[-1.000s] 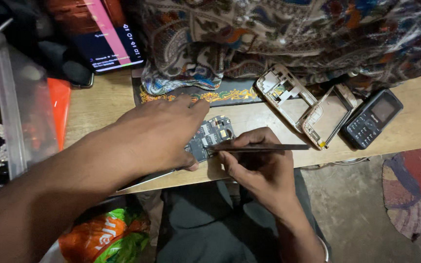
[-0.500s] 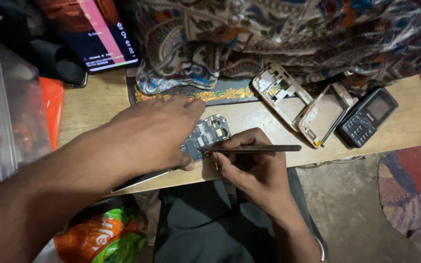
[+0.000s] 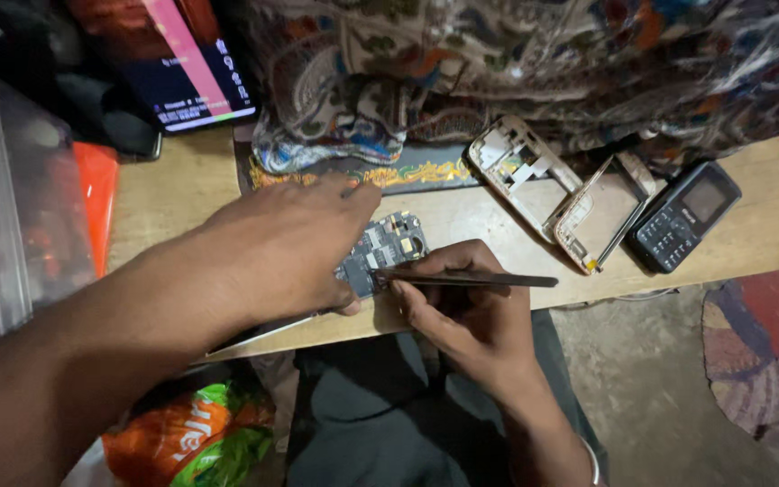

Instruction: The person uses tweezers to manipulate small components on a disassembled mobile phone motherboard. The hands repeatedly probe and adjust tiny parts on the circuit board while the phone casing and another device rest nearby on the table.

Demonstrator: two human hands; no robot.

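At the near edge of the wooden tabletop [image 3: 182,194]: both your hands work on one small part, close together.
Left hand: your left hand [image 3: 286,243] lies palm down, fingers pressing on the left side of the small dark phone circuit board [image 3: 382,251] and pinning it flat against the tabletop.
Right hand: your right hand [image 3: 471,311] is closed in a pen-like grip on the slim dark metal tweezers [image 3: 471,280].
Tweezers: they lie nearly level, pointing left, and their tip meets the lower edge of the circuit board just beside your left thumb; the rear end sticks out to the right past your knuckles.
Circuit board: it sits near the front edge of the tabletop, between your two hands, partly covered by the left one.
To the right: two empty beige phone housings [image 3: 556,194] lie side by side, touching each other, well apart from the board.
Far right: a black keypad phone [image 3: 685,216] lies face up just beside the housings.
Behind: a patterned multicoloured cloth [image 3: 516,63] hangs over the back edge of the tabletop.
Top left: a lit smartphone [image 3: 193,68] lies tilted.
Far left: a clear plastic box [image 3: 11,207] stands at the side.
Below the tabletop: an orange and green plastic bag [image 3: 187,433] sits near your left arm.
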